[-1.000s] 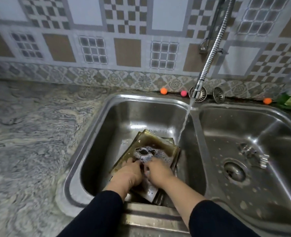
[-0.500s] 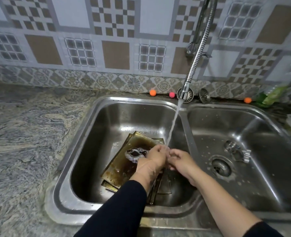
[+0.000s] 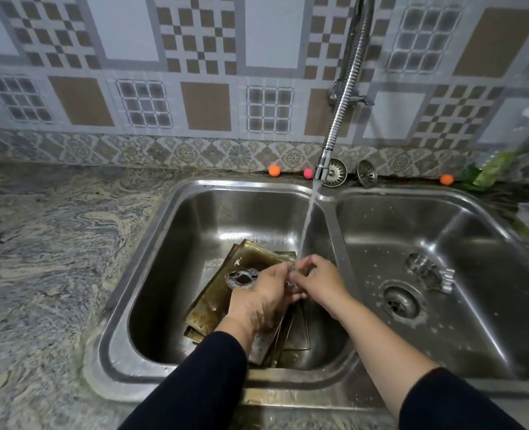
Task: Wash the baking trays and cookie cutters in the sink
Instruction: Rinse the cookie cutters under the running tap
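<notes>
Steel double sink (image 3: 328, 200): browned baking trays (image 3: 226, 293) stacked in left basin, cookie cutter (image 3: 242, 277) lying on top. Left hand (image 3: 268, 294) & right hand (image 3: 320, 282) meet under the tap stream (image 3: 306, 225), fingers curled on sth small, blurred. Another cutter (image 3: 427, 271) in right basin by drain (image 3: 401, 301). Strainers (image 3: 336, 172) on back rim.

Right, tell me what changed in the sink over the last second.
Both hands rose off the soapy top tray and moved right, under the running water. The left hand and right hand now hold a small shiny thing between their fingers in the stream; it is too blurred to name. The stacked trays, the cutter lying on them and the faucet stayed put.
</notes>
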Demonstrator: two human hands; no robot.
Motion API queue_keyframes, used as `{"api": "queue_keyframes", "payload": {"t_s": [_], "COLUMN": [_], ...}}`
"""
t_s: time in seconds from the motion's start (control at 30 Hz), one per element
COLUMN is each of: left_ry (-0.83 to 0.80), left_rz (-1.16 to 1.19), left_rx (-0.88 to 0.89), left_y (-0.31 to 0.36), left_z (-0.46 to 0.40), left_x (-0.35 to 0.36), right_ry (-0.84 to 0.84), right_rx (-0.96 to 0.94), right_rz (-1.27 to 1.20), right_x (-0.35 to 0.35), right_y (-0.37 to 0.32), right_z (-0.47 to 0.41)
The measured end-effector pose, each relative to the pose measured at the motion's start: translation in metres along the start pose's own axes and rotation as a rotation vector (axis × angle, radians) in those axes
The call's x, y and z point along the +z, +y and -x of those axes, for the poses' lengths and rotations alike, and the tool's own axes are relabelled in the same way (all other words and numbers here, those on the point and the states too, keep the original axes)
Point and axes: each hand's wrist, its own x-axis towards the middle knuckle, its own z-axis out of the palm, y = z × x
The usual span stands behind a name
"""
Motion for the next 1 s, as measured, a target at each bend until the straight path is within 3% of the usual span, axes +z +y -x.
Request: {"api": "queue_keyframes", "payload": {"t_s": [0.1,0.37,0.57,0.7,0.77,0.87,1.0], "left_ry": [0.018,0.063,0.139,0.120,0.073,0.035,-0.084], "left_rz": [-0.040,-0.032,-0.070,-0.106,-0.222,-0.610,-1.138], "left_rx": [0.048,0.071,-0.023,-0.001,0.102,0.321,0.527], "left_y": [-0.001,0.004,0.010,0.014,0.018,0.020,0.015], "left_z": [0.002,0.011,0.012,0.014,0.014,0.014,0.008], "left_x": [0.001,0.002,0.000,0.010,0.020,0.044,0.083], "right_ry": [0.051,-0.056,-0.259,-0.217,-0.173,-0.070,0.022], "right_rx": [-0.001,0.014,-0.108,-0.190,-0.199,-0.178,0.049], "right_rz": [0.041,0.075,0.163,0.337,0.361,0.381,0.315], "right_x": [-0.002,-0.002,-0.018,-0.026,-0.043,-0.082,-0.136], "right_y": [-0.009,-0.011,-0.010,-0.015,-0.017,-0.008,0.049], "right_z": [-0.007,0.002,0.014,0.017,0.014,0.004,-0.021]}}
